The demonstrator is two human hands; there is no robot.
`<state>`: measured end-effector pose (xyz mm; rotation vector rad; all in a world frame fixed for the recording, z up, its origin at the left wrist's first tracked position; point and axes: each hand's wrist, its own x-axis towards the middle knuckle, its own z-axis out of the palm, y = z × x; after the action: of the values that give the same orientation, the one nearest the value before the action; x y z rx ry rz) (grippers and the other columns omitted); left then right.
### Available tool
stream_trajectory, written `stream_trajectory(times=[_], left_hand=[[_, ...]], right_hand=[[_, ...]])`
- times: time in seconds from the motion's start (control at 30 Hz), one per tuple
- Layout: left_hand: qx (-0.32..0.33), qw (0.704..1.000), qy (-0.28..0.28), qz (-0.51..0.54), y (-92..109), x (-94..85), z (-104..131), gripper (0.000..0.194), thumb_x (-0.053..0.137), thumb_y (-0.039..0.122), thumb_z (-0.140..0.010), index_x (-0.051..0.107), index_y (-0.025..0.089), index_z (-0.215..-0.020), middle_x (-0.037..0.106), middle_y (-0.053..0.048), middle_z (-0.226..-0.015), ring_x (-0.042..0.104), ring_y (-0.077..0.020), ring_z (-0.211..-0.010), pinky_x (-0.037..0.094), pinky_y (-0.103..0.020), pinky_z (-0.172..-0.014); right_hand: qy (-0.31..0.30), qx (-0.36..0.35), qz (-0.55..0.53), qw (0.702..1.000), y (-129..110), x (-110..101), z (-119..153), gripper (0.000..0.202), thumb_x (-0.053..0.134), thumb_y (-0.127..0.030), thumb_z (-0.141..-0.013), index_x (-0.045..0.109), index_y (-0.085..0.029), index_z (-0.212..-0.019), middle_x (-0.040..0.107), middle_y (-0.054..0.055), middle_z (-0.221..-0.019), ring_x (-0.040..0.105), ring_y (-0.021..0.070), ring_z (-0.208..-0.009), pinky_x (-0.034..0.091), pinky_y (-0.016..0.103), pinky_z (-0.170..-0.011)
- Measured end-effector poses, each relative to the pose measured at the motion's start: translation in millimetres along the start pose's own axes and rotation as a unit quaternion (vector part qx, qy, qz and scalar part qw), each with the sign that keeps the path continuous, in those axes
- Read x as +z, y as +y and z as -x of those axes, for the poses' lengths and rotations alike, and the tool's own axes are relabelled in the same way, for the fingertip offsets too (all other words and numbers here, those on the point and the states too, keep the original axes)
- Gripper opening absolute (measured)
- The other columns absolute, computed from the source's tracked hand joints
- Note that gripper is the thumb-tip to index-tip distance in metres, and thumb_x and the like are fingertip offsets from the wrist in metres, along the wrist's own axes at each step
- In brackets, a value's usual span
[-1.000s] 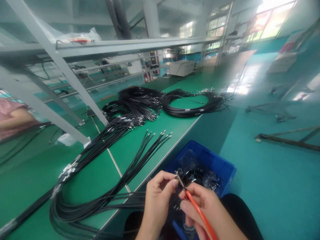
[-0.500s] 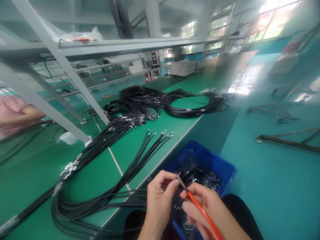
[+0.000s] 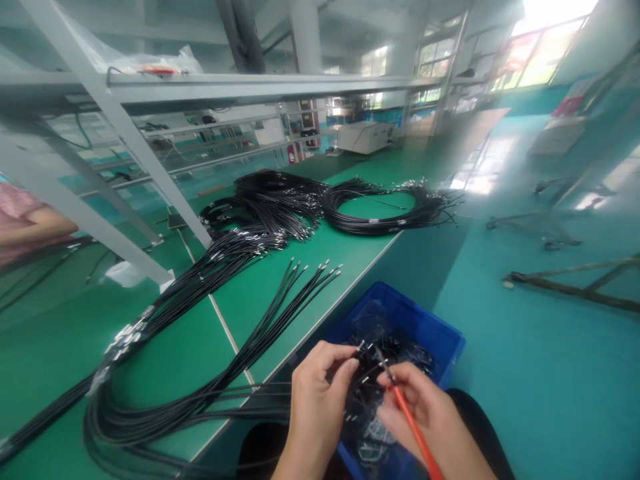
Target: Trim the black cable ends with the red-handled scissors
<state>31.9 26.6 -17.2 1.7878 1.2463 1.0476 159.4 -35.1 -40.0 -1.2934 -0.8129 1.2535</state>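
Observation:
Over the blue bin, my left hand (image 3: 320,393) is closed, thumb and forefinger pinching the silver-tipped end of a black cable (image 3: 361,346). My right hand (image 3: 417,407) is wrapped round the pliers (image 3: 411,421), which have orange-red handles and a narrow metal nose. That nose points up and left, a short gap from the cable tip. Whether its jaws are apart is too blurred to tell. Several loose black cables (image 3: 225,373) with metal tips curve over the green table's edge toward my left hand.
Below my hands stands a blue bin (image 3: 453,353) of small dark parts and clear plastic bags. Coiled black cables (image 3: 370,223) and a cable heap (image 3: 275,200) lie on the green table (image 3: 170,373). Shelf posts (image 3: 135,153) rise at left; a person's arm (image 3: 45,227) shows beyond them.
The pliers' nose has moved off the cable tip, down and to the right with my right hand. My left hand keeps its pinch. The view has shifted slightly.

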Motion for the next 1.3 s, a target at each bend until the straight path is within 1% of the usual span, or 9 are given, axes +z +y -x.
stream_trajectory(times=[0.13,0.27,0.4,0.67,0.83,0.97,1.07,1.2,1.3], left_hand=[[0.019,0.999,-0.023,-0.039,1.2,2.9,5.6,0.008,0.059,0.015,-0.078,0.065,0.02,-0.075,0.062,0.001,-0.07,0.06,-0.0146,-0.065,0.044,-0.023,-0.06],[0.05,0.992,-0.047,-0.108,5.5,7.1,11.7,0.011,0.056,0.016,-0.08,0.064,0.02,-0.074,0.059,0.0,-0.069,0.058,-0.0137,-0.062,0.042,-0.022,-0.057],[0.08,0.981,-0.04,-0.174,10.1,10.3,14.5,0.015,0.052,0.018,-0.082,0.065,0.021,-0.074,0.056,-0.001,-0.066,0.056,-0.0145,-0.061,0.04,-0.022,-0.054],[0.002,0.994,-0.041,-0.1,8.4,7.3,11.7,0.013,0.055,0.019,-0.08,0.061,0.021,-0.069,0.058,0.002,-0.066,0.055,-0.0118,-0.056,0.039,-0.02,-0.053],[-0.012,0.995,-0.027,-0.099,12.2,8.4,11.6,0.013,0.057,0.02,-0.078,0.063,0.02,-0.067,0.057,0.001,-0.063,0.054,-0.0132,-0.055,0.037,-0.022,-0.051],[-0.034,0.999,-0.032,-0.02,8.6,2.0,7.5,0.009,0.059,0.019,-0.076,0.064,0.019,-0.068,0.06,0.001,-0.066,0.055,-0.0136,-0.059,0.04,-0.022,-0.055],[-0.064,0.996,-0.039,0.046,5.5,-8.2,1.1,0.006,0.062,0.018,-0.074,0.066,0.018,-0.07,0.061,0.001,-0.068,0.055,-0.0142,-0.063,0.041,-0.022,-0.06],[-0.091,0.986,-0.057,0.13,5.1,-18.3,-4.9,0.004,0.065,0.02,-0.072,0.067,0.016,-0.07,0.059,0.001,-0.067,0.052,-0.0129,-0.063,0.039,-0.022,-0.059],[-0.095,0.977,-0.076,0.175,6.6,-20.4,-4.8,0.006,0.067,0.022,-0.073,0.068,0.016,-0.072,0.058,0.0,-0.067,0.051,-0.0125,-0.063,0.039,-0.022,-0.059]], right_hand=[[0.099,-0.049,-0.082,0.99,-10.1,3.4,-6.3,0.033,0.072,-0.025,-0.062,0.054,-0.021,-0.089,0.063,-0.001,-0.068,0.057,0.0133,-0.06,0.044,0.023,-0.054],[0.091,-0.027,-0.123,0.988,-19.2,9.3,-16.9,0.035,0.073,-0.026,-0.066,0.053,-0.022,-0.093,0.061,-0.004,-0.068,0.055,0.0108,-0.055,0.043,0.021,-0.051],[0.105,-0.044,-0.102,0.988,-17.8,12.3,-22.2,0.037,0.076,-0.019,-0.061,0.053,-0.021,-0.09,0.057,-0.007,-0.062,0.057,0.0112,-0.058,0.046,0.02,-0.056],[0.095,-0.052,-0.123,0.986,-13.1,14.8,-15.7,0.035,0.072,-0.024,-0.066,0.05,-0.022,-0.093,0.062,-0.004,-0.071,0.059,0.0122,-0.062,0.051,0.024,-0.062],[0.116,-0.058,-0.072,0.989,-19.6,20.1,-16.7,0.035,0.072,-0.019,-0.064,0.05,-0.022,-0.091,0.061,-0.003,-0.072,0.063,0.0156,-0.07,0.051,0.026,-0.067],[0.117,-0.055,-0.034,0.991,-20.0,16.0,-14.7,0.039,0.075,-0.02,-0.061,0.052,-0.022,-0.092,0.064,0.0,-0.077,0.062,0.0177,-0.072,0.051,0.03,-0.071],[0.054,-0.036,-0.02,0.998,-20.7,0.4,-12.0,0.039,0.075,-0.019,-0.062,0.055,-0.02,-0.096,0.067,0.003,-0.082,0.06,0.0159,-0.073,0.049,0.029,-0.071],[-0.171,0.043,-0.082,0.981,-26.7,-23.8,-7.3,0.028,0.066,-0.021,-0.066,0.06,-0.015,-0.093,0.068,0.005,-0.075,0.051,0.0099,-0.05,0.041,0.023,-0.048],[-0.246,0.082,-0.089,0.962,-28.1,-31.3,-2.9,0.027,0.056,-0.013,-0.066,0.062,-0.014,-0.092,0.069,0.006,-0.076,0.049,0.009,-0.05,0.036,0.021,-0.048]])
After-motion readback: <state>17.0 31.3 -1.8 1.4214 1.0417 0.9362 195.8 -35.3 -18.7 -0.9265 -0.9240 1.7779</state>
